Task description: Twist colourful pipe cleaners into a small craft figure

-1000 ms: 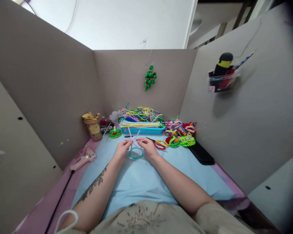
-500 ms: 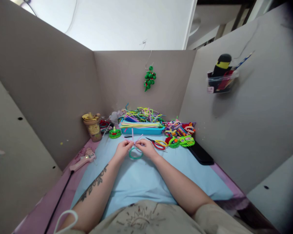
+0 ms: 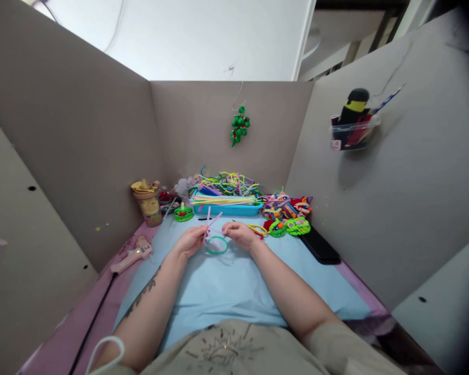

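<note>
Left hand: the left hand [image 3: 190, 241] rests low on the pale blue paper sheet [image 3: 234, 284], its grip closed on the near end of the thin lilac pipe cleaner [image 3: 211, 227]
Right hand: the right hand [image 3: 240, 234] sits just across from it, fingertips pinched on the other part of the same lilac pipe cleaner
Lilac pipe cleaner: held between both hands above the sheet, two loose ends sticking up and away toward the back wall; how it is twisted at the middle is too small to tell
Teal ring: a small teal pipe cleaner ring [image 3: 217, 246] hangs or lies just below the lilac piece, between the two hands; whether it touches the sheet cannot be told
Scissors: red-and-yellow-handled scissors [image 3: 258, 230] lie just beyond the right hand, partly hidden by it
Tray: a blue plastic tray [image 3: 227, 209] of straight and tangled coloured pipe cleaners stands at the back of the bench
Finished pieces: a cluster of bright green and multicoloured pipe cleaner figures [image 3: 287, 213] lies right of the tray; one small green round figure [image 3: 183, 213] sits left of it
Cup: a tan lidded cup [image 3: 148, 203] stands in the back left corner
Glue gun: a pink glue gun [image 3: 132, 254] lies on the pink bench edge, left of the sheet
Hanging piece: a green beaded ornament [image 3: 239, 125] hangs on the back cardboard wall
</note>
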Motion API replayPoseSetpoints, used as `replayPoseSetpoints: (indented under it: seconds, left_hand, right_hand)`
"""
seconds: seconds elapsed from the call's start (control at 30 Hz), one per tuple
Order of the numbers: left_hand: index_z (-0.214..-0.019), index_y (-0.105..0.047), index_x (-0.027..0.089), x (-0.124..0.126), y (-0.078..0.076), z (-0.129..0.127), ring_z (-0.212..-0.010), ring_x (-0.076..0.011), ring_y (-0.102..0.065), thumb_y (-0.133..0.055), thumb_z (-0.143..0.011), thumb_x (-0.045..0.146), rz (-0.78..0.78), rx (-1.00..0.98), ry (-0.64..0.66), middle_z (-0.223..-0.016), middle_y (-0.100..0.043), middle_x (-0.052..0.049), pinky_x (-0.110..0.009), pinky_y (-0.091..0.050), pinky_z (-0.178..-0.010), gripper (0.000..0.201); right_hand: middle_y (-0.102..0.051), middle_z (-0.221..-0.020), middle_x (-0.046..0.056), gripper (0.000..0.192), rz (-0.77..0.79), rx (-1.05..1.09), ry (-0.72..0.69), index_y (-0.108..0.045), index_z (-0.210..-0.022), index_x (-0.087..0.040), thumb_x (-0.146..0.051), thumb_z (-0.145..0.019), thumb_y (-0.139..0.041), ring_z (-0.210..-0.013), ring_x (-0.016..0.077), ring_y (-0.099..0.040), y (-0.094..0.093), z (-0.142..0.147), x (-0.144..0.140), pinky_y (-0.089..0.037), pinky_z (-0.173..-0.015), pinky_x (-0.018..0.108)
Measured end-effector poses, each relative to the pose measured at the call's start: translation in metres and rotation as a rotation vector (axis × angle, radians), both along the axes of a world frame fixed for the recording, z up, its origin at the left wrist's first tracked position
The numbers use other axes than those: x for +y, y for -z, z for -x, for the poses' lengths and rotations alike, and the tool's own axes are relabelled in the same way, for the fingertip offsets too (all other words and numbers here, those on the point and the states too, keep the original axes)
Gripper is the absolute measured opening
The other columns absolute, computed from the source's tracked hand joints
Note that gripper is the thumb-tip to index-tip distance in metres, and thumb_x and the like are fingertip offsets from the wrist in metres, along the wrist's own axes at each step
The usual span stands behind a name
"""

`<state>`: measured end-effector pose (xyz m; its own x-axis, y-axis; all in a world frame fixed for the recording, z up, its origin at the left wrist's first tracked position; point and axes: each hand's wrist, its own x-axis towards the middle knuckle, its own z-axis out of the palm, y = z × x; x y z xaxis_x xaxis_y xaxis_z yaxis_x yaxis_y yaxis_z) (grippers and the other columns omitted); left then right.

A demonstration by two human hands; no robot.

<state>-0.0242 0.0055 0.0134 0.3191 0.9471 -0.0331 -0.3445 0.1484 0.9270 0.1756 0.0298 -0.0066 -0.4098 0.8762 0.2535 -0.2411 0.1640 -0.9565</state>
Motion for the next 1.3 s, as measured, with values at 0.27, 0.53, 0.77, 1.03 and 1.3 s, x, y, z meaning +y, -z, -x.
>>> replayPoseSetpoints:
  seconds: [0.27, 0.53, 0.77, 1.03, 1.3]
  left_hand:
    - [-0.057, -0.059, 0.014, 0.003, 0.004, 0.0, -0.048, -0.0089, -0.039, -0.069, -0.06, 0.043, -0.219, 0.422, -0.282, -0.049, -0.049, 0.003, -0.022, -0.026, -0.05, 0.03]
    - [-0.071, -0.062, 0.016, -0.002, 0.004, -0.011, -0.072, -0.0166, -0.052, -0.066, -0.063, 0.038, -0.447, 0.534, -0.34, -0.076, -0.061, -0.004, -0.025, -0.036, -0.063, 0.024]
    - [-0.081, -0.055, 0.019, 0.003, 0.008, -0.011, -0.073, -0.0144, -0.05, -0.073, -0.056, 0.035, -0.414, 0.405, -0.714, -0.083, -0.055, -0.002, -0.025, -0.037, -0.066, 0.035]
    - [-0.083, -0.069, 0.014, -0.002, 0.016, -0.026, -0.067, -0.0154, -0.055, -0.07, -0.062, 0.041, -0.163, 0.207, -0.238, -0.074, -0.066, -0.005, -0.026, -0.038, -0.062, 0.034]
    - [-0.07, -0.071, 0.014, 0.002, 0.016, -0.023, -0.067, -0.0168, -0.057, -0.074, -0.057, 0.036, -0.111, 0.172, -0.331, -0.068, -0.067, -0.005, -0.027, -0.039, -0.061, 0.026]
  right_hand:
    - [-0.058, -0.104, 0.007, 0.031, -0.488, -0.343, 0.585, -0.064, -0.102, -0.023, -0.033, -0.072, -0.06, -0.1, 0.0215, -0.049, -0.008, 0.002, -0.008, -0.038, -0.088, 0.038]
    - [-0.057, -0.107, 0.005, 0.011, -0.779, -0.635, 0.584, -0.068, -0.073, -0.025, -0.027, -0.077, -0.059, -0.113, 0.0244, -0.039, -0.012, 0.023, -0.025, -0.029, -0.097, 0.042]
    - [-0.058, -0.085, 0.005, 0.016, -0.506, -0.379, 0.751, -0.066, -0.067, -0.022, -0.03, -0.077, -0.056, -0.092, 0.0202, -0.051, -0.011, 0.02, -0.017, -0.036, -0.087, 0.035]
    - [-0.057, -0.075, 0.003, 0.018, -0.424, -0.253, 0.684, -0.064, -0.065, -0.021, -0.033, -0.076, -0.056, -0.079, 0.0174, -0.053, -0.006, 0.037, -0.025, -0.041, -0.079, 0.03]
    - [-0.059, -0.076, 0.004, 0.01, -0.415, -0.28, 0.623, -0.067, -0.069, -0.021, -0.027, -0.073, -0.06, -0.081, 0.0183, -0.055, 0.002, 0.044, -0.023, -0.042, -0.078, 0.031]
